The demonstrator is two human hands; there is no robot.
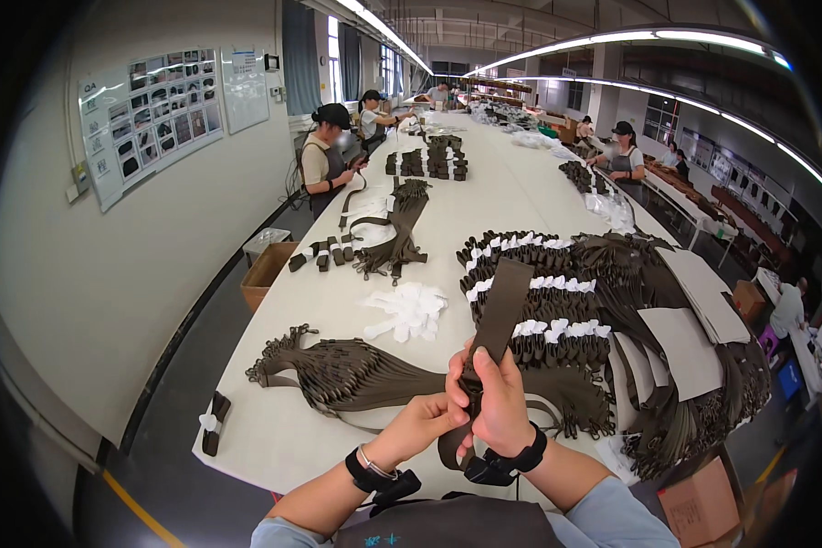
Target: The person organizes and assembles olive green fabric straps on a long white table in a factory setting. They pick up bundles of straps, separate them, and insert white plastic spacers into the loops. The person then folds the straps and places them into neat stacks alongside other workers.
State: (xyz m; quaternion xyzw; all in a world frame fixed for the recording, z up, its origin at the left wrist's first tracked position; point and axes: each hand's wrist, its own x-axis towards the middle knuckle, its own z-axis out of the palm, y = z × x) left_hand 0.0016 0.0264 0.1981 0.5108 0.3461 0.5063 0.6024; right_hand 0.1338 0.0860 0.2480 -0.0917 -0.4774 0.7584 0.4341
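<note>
Over the near edge of the table, a dark brown webbing strap [504,306] is folded flat, with its upper end pointing away from me. My right hand [502,406] is wrapped around its lower part, thumb on top. The fingers of my left hand [422,426] pinch the same strap from the left; part of it curves down below both hands. Just beyond lies a fanned heap of similar straps [365,370] with dark metal hooks. A pile of white paper strips [406,312] rests farther off, and one white-banded strap bundle [215,423] sits at the left table edge.
Rows of white-banded bundles [557,285] stand right of centre, beside grey-beige cardboard sheets [680,352] on loose straps. More straps [402,228] lie farther along the long white table [292,429]. A cardboard box [267,274] stands left. A co-worker [329,160] works at the left side.
</note>
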